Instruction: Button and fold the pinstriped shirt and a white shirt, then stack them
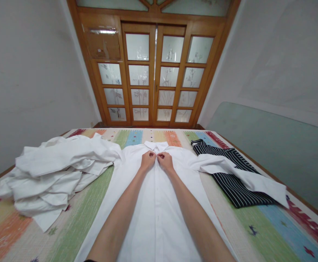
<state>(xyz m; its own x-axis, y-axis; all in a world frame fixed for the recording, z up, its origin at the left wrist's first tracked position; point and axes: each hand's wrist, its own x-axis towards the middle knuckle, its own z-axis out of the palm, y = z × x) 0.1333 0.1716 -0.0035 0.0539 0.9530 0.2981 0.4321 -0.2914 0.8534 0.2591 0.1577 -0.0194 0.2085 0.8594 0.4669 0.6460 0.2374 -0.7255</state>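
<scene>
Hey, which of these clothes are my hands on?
The spread white shirt: left hand and right hand are just below its collar. Neither touches the white pile or striped garment.

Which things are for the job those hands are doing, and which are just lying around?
For the job:
white shirt, spread out
left hand, pinching the shirt's front
right hand, pinching there too

Seemingly just lying around:
white cloth heap
black striped cloth, partly under the shirt
</scene>
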